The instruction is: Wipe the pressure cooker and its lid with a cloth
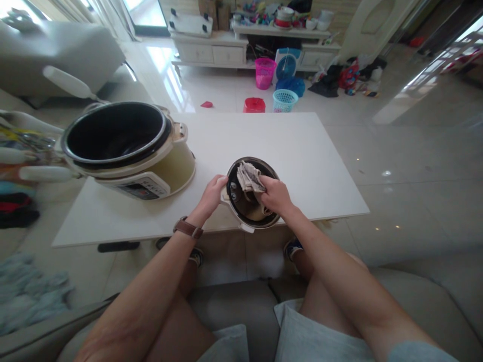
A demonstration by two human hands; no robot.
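A round pressure cooker lid (pixel 246 207), its metal inner face turned up, is at the table's near edge. My left hand (pixel 213 193) is closed on the lid's left rim, by its pale outer edge. Two small round fittings show inside the lid near that hand. My right hand (pixel 277 195) is closed on a crumpled, light patterned cloth (pixel 249 176), which lies against the inner face and hides part of it. To the left on the table stands the cream electric pressure cooker (pixel 177 168), its top uncovered and its dark inner pot (pixel 116 130) showing.
The white table (pixel 302 161) stretches ahead and to both sides. Several white-handled utensils (pixel 45 174) are left of the cooker. On the floor beyond are a pink basket (pixel 265 73), a blue basket (pixel 285 101) and a red container (pixel 254 105). A grey sofa (pixel 241 311) is beneath me.
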